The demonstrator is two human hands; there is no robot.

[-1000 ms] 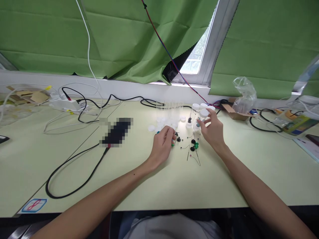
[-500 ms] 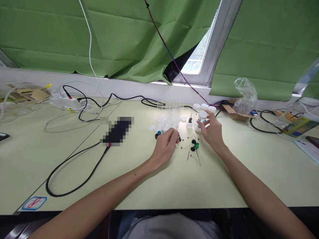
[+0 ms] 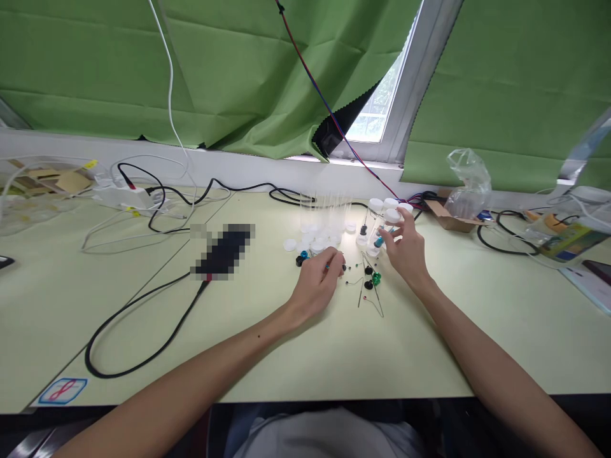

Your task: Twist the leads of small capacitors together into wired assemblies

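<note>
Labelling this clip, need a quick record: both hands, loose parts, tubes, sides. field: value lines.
left hand: fingers bunched low over table; grip contents hidden
right hand: fingers on white-capped tube
loose parts: black pieces, green piece, thin metal rods, between the hands
other tubes: clear tubes, behind left hand
left side: looped black cable
right side: cardboard box, plastic bag

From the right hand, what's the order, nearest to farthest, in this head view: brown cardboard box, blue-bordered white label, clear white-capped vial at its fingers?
1. Clear white-capped vial: at the right hand.
2. Brown cardboard box: to its right.
3. Blue-bordered white label: far left.
</note>
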